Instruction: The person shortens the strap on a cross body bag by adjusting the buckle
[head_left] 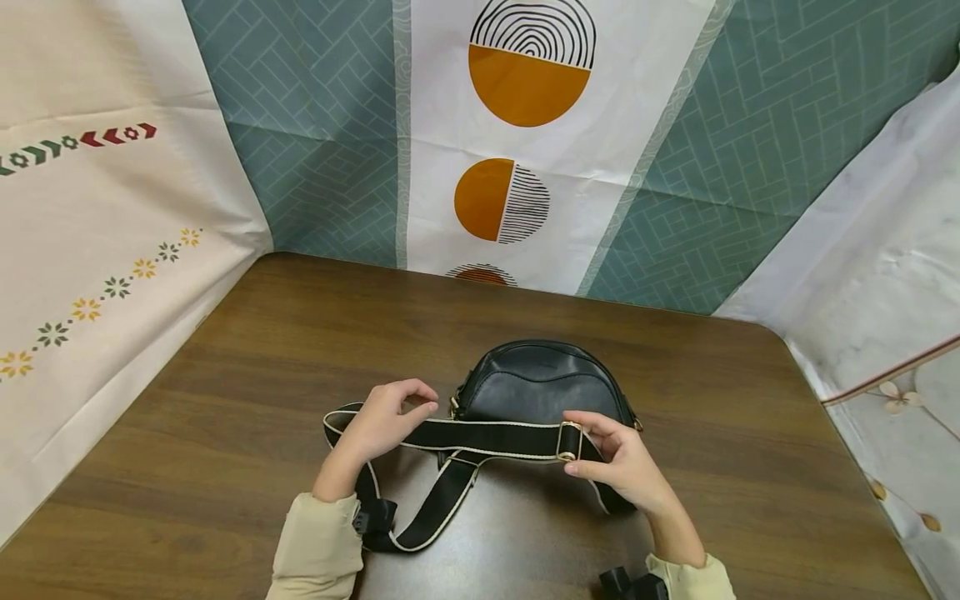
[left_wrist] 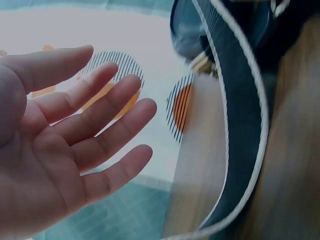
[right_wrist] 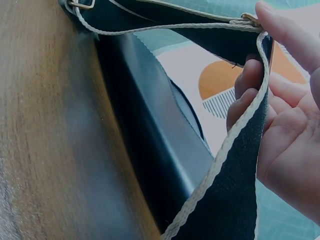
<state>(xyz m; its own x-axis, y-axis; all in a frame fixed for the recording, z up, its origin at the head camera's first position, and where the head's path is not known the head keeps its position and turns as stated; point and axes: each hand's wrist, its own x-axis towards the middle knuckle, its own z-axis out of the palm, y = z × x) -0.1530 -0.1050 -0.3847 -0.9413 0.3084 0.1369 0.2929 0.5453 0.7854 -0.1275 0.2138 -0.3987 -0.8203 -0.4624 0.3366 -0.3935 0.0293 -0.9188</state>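
Observation:
A black half-moon bag (head_left: 543, 383) sits on the wooden table, its wide black strap (head_left: 487, 437) with cream edging stretched in front of it. My right hand (head_left: 626, 462) pinches the strap at the gold slider buckle (head_left: 569, 442), thumb below and fingers above. In the right wrist view the strap (right_wrist: 227, 185) hangs down from those fingers, past the bag (right_wrist: 150, 120). My left hand (head_left: 386, 421) is over the strap's left part with nothing in its grasp. The left wrist view shows its fingers (left_wrist: 105, 120) spread and relaxed, apart from the strap (left_wrist: 245, 100).
The strap's lower loop lies on the brown table (head_left: 187, 467) near my left sleeve (head_left: 318, 542). Behind the table hangs a patterned cloth (head_left: 322, 150), with pale cloths (head_left: 90, 200) at either side. Each wrist carries a small black camera (head_left: 375, 517).

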